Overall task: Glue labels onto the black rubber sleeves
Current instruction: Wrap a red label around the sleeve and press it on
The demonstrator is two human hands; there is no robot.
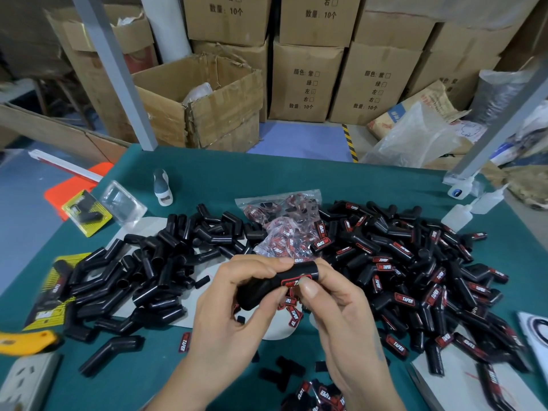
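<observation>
Left hand (234,304): fingers curled round a black rubber sleeve (275,284), held above the green table (296,173) near its front edge, palm turned inward

Right hand (335,304): thumb and fingers pinching the sleeve's far end, thumb pressing a red-and-black label (296,281) onto it; label looks seated, likely being pressed to set

Loose labels (292,314): a few on the table just under the hands

Bag of labels (284,229): clear, beyond the hands, well stocked

Labelled sleeves (415,271): large heap to the right, judged done

Plain sleeves (154,262): comparable heap to the left, judged outstanding; task roughly half through

Glue bottles (462,212): far right corner, well apart from the hands
</observation>
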